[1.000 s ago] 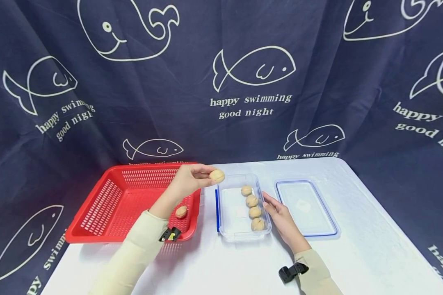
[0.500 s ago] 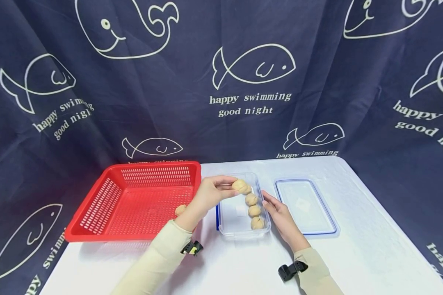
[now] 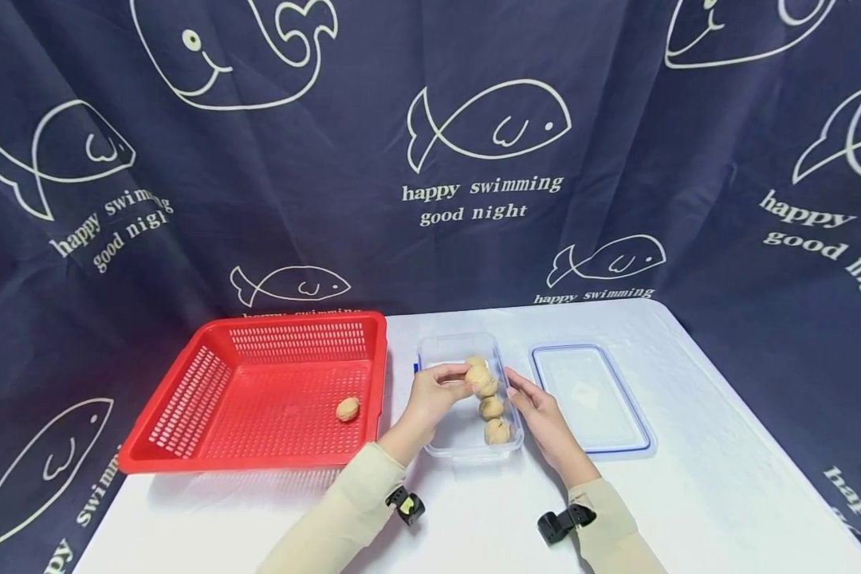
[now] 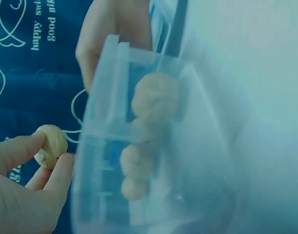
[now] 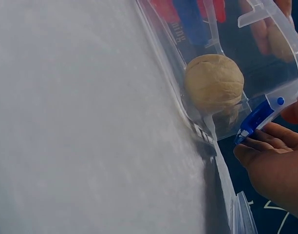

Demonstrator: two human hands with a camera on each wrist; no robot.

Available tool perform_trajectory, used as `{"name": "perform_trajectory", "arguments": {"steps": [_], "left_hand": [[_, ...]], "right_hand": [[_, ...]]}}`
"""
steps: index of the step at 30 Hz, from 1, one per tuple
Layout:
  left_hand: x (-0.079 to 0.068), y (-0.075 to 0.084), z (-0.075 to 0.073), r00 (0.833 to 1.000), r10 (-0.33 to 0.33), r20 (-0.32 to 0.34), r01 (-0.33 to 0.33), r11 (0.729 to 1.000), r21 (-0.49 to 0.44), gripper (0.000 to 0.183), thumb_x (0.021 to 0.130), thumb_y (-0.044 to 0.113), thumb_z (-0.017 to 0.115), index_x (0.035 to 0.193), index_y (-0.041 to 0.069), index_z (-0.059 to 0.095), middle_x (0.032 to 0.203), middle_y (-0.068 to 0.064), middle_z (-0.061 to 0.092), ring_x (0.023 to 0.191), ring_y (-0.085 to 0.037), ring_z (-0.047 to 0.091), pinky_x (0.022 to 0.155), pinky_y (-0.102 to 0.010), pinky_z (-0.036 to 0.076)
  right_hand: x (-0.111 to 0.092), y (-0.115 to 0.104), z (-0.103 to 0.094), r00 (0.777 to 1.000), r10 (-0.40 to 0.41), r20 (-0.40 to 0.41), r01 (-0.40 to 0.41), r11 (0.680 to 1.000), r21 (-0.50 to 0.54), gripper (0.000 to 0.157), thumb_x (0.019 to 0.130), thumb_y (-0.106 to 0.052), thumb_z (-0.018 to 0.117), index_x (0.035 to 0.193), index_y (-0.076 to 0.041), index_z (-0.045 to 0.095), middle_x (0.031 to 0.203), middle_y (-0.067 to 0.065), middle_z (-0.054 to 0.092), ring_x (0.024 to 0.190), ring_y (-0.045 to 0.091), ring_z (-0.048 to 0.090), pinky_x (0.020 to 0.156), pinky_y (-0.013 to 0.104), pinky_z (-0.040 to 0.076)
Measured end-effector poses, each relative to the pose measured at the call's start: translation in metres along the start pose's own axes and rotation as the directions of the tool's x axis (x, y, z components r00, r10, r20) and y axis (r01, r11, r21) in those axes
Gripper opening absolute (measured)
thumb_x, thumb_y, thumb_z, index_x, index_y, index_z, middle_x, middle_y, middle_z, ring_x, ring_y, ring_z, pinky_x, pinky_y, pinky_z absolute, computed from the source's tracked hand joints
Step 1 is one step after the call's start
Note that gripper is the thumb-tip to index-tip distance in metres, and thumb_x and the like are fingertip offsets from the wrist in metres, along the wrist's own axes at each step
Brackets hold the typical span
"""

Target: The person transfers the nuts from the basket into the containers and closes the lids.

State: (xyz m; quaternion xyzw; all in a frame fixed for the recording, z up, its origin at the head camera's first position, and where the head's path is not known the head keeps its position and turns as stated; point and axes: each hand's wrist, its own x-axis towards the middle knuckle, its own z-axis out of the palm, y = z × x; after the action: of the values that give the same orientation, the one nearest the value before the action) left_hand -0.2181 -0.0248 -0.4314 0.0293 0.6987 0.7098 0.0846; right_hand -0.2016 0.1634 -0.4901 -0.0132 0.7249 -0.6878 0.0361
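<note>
My left hand [image 3: 432,396] pinches a walnut [image 3: 477,376] between thumb and fingertips above the clear plastic box [image 3: 454,434]. In the left wrist view this held walnut [image 4: 53,145] shows beyond the box wall. Several walnuts [image 3: 497,431] stand in a row along the box's right side, the farther ones partly covered by the held one. My right hand [image 3: 548,422] touches the box's right wall from outside, its fingers fairly straight. In the right wrist view those fingers lie by a blue latch [image 5: 258,118].
A red perforated basket [image 3: 258,399] stands left of the box, with one walnut [image 3: 347,409] near its right side. The box's blue-rimmed lid [image 3: 590,399] lies flat on the white table [image 3: 717,478] to the right. A dark fish-print curtain [image 3: 373,159] hangs behind.
My left hand has carried the walnut rightward from beside the basket's edge to over the row in the box. The right hand stays at the box's side.
</note>
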Motion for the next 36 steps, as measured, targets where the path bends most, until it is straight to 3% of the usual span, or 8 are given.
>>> {"name": "perform_trajectory", "arguments": {"steps": [9,15,25,36], "left_hand": [[0.008,-0.024,0.01,0.995,-0.017,-0.095,0.014,0.999,-0.033,0.033,0.071,-0.001,0.069,0.103,-0.005,0.061,0.094,-0.018,0.064,0.079,-0.013,0.061,0.071,-0.023,0.05],[0.013,-0.029,0.016,0.989,-0.002,-0.148,0.008,0.999,0.039,0.03,0.069,-0.002,0.069,0.098,-0.003,0.063,0.09,-0.016,0.064,0.076,-0.013,0.06,0.066,-0.022,0.05],[0.014,-0.042,0.022,0.984,-0.031,-0.175,0.052,0.992,0.114,0.027,0.068,-0.005,0.068,0.094,-0.004,0.061,0.082,-0.011,0.063,0.068,-0.011,0.057,0.06,-0.021,0.05],[0.017,-0.045,0.025,0.977,-0.032,-0.213,0.076,0.977,0.2,0.024,0.069,-0.008,0.065,0.091,-0.006,0.056,0.079,-0.01,0.056,0.069,-0.013,0.051,0.057,-0.019,0.046]], "right_hand": [[0.0,-0.001,-0.001,1.0,0.003,0.002,-0.003,1.0,0.004,0.046,0.091,-0.026,0.048,0.134,-0.012,0.037,0.141,0.004,0.031,0.13,0.018,0.024,0.105,0.03,0.02],[0.001,0.0,-0.002,1.0,-0.008,0.003,0.008,1.0,-0.009,0.048,0.091,-0.028,0.047,0.135,-0.012,0.036,0.141,0.004,0.031,0.13,0.018,0.024,0.105,0.03,0.02],[0.002,0.003,-0.001,1.0,-0.012,0.002,0.012,1.0,-0.005,0.047,0.091,-0.027,0.048,0.135,-0.012,0.036,0.141,0.005,0.032,0.13,0.018,0.025,0.104,0.027,0.021],[0.002,0.002,-0.001,1.0,-0.005,-0.009,0.005,1.0,-0.003,0.049,0.09,-0.03,0.049,0.135,-0.013,0.037,0.141,0.004,0.032,0.13,0.017,0.025,0.104,0.028,0.021]]}}
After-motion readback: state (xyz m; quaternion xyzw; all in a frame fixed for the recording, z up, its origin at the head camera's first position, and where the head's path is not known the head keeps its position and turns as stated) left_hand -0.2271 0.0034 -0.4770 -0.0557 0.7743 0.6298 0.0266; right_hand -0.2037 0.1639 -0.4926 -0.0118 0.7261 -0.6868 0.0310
